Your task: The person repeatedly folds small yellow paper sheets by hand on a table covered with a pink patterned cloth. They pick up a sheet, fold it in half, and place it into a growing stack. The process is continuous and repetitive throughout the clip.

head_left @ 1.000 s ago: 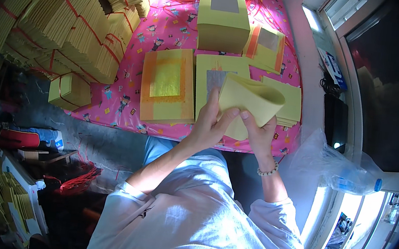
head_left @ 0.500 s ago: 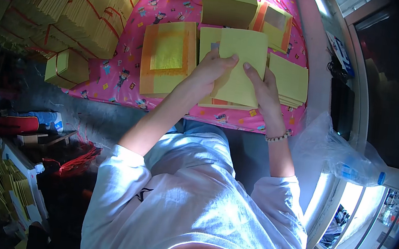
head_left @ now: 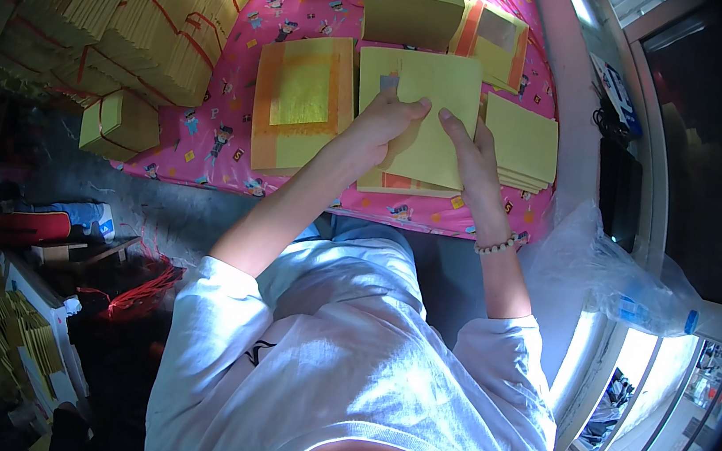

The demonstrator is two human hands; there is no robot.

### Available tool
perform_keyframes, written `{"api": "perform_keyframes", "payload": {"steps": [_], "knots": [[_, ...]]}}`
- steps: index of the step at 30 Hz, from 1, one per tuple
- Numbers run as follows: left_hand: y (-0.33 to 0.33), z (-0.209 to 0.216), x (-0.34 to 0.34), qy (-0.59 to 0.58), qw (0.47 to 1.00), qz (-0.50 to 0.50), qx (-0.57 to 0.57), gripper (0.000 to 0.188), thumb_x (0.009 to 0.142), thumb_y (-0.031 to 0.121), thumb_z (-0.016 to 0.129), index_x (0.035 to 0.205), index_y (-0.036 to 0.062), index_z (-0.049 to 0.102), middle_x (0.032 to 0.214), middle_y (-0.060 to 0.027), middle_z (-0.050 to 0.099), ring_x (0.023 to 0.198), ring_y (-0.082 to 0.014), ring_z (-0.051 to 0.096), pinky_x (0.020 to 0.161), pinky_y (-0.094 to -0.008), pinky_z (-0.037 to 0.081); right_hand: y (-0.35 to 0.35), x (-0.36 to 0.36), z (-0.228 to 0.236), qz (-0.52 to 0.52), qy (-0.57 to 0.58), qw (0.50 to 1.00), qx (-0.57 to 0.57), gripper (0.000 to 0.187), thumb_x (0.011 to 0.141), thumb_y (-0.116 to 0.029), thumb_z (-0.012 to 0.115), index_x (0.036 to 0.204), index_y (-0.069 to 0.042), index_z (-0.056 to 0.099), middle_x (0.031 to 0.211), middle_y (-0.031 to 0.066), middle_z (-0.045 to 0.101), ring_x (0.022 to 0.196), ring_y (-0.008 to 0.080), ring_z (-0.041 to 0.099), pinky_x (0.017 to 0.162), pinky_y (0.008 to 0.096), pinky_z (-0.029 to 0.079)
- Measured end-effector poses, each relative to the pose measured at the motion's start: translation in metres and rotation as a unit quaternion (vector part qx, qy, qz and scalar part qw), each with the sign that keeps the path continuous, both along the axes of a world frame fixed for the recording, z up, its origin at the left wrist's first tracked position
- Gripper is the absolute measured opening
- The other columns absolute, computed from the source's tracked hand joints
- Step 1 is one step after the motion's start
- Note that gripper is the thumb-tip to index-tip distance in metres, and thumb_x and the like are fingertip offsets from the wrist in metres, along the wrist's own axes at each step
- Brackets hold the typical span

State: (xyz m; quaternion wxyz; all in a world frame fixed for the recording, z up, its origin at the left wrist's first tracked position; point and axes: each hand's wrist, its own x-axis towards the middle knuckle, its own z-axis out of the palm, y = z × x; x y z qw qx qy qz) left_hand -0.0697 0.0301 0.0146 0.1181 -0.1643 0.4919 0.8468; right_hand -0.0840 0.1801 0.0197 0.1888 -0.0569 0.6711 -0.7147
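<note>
Yellow paper [head_left: 433, 158], left hand [head_left: 387, 123] and right hand [head_left: 474, 155] gripping it, bottle [head_left: 649, 314] in clear bag [head_left: 580, 242]

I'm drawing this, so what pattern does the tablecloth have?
The tablecloth is pink with small cartoon figures, clearest in the head view.

We record the pale-yellow rectangular paper sheet [head_left: 434, 158] as evenly coloured; the yellow rectangular paper stack [head_left: 299, 140], orange-banded around gold; the pink plastic tablecloth [head_left: 194, 153], printed with multicoloured cartoon figures.

Single printed letters [head_left: 214, 113] stand on the pink cartoon-patterned tablecloth [head_left: 239, 103].
</note>
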Motion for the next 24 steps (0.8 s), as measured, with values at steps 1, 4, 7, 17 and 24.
{"api": "perform_keyframes", "payload": {"steps": [1,4,7,17,24], "knots": [[0.002,0.003,0.002,0.006,1.000,0.013,-0.003,0.044,0.092,0.013,0.058,0.131,-0.0005,0.043,0.120,-0.0124,0.057,0.108,-0.0209,0.058,0.091,-0.0332,0.048,0.000,0.000,-0.001,-0.001,0.002,1.000,-0.007,0.040,0.093,-0.022,0.059,0.124,0.002,0.053,0.115,0.0091,0.062,0.103,0.0130,0.057,0.089,0.0267,0.045],[0.006,0.010,0.006,0.039,0.998,0.043,-0.010,0.044,0.093,0.014,0.058,0.131,-0.0001,0.041,0.120,-0.0121,0.057,0.108,-0.0198,0.058,0.090,-0.0326,0.048,0.000,0.000,-0.002,-0.003,0.001,1.000,-0.030,0.040,0.093,-0.021,0.059,0.124,0.002,0.052,0.115,0.0088,0.061,0.104,0.0127,0.057,0.090,0.0264,0.045],[0.007,-0.003,0.002,0.091,0.993,0.064,-0.028,0.040,0.093,0.013,0.056,0.128,0.0004,0.041,0.120,-0.0124,0.057,0.109,-0.0185,0.057,0.090,-0.0321,0.047,-0.002,0.001,0.001,-0.007,0.001,0.999,-0.049,0.040,0.092,-0.021,0.059,0.124,0.003,0.052,0.115,0.0089,0.061,0.104,0.0129,0.057,0.089,0.0264,0.045],[0.016,-0.005,0.026,0.283,0.951,0.095,-0.080,0.044,0.093,0.005,0.051,0.133,0.0016,0.032,0.124,-0.0111,0.050,0.115,-0.0153,0.048,0.098,-0.0301,0.039,0.014,0.010,0.004,0.036,0.055,0.997,-0.045,0.032,0.090,-0.012,0.062,0.117,0.003,0.056,0.106,0.0072,0.065,0.094,0.0100,0.061,0.083,0.0246,0.049],[0.016,0.004,0.047,0.322,0.937,0.096,-0.095,0.048,0.094,0.007,0.052,0.136,0.0013,0.029,0.126,-0.0116,0.049,0.118,-0.0155,0.046,0.100,-0.0305,0.037,0.022,0.024,0.011,0.077,0.111,0.989,-0.054,0.031,0.089,-0.007,0.063,0.118,0.002,0.056,0.106,0.0056,0.065,0.097,0.0098,0.060,0.085,0.0253,0.049]]}}
